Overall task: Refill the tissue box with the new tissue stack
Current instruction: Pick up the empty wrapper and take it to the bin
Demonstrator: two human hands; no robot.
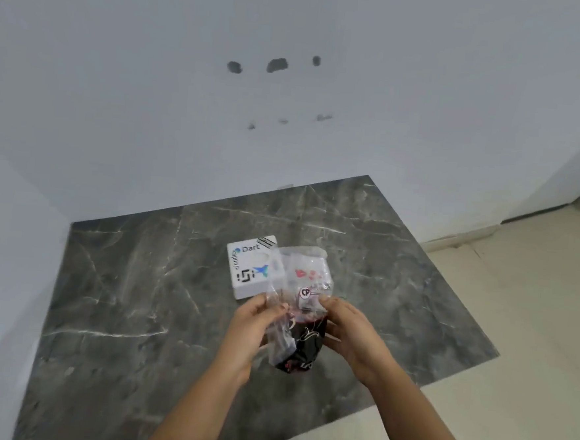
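— Nearest the camera, what were the hands doing?

— Both were up over the dark marble table point(110, 310). The left hand point(251, 330) and the right hand point(349, 330) each had fingers pinched closed on the clear plastic wrapper point(306, 279), one at either side of the dark part of the tissue pack point(302, 344), which sat held between the palms, off the table.

— So the step in hand was opening it?

— That's my reading. Doing it well would have meant pulling the film apart at its seam, keeping the grip on plastic only, so the stack came out flat and unbent.

— And the tissue box?

— The white tissue box point(250, 272) lay on the table just behind the hands, its printed top facing up. The loose upper end of the wrapper overlapped its right edge in the view; whether they touched I couldn't tell.

— Anything in the way?

— Mostly that floppy wrapper, hiding part of the box. Further back stood the pale wall point(290, 99) with a few dark marks, and beige floor point(533, 305) off to the right.
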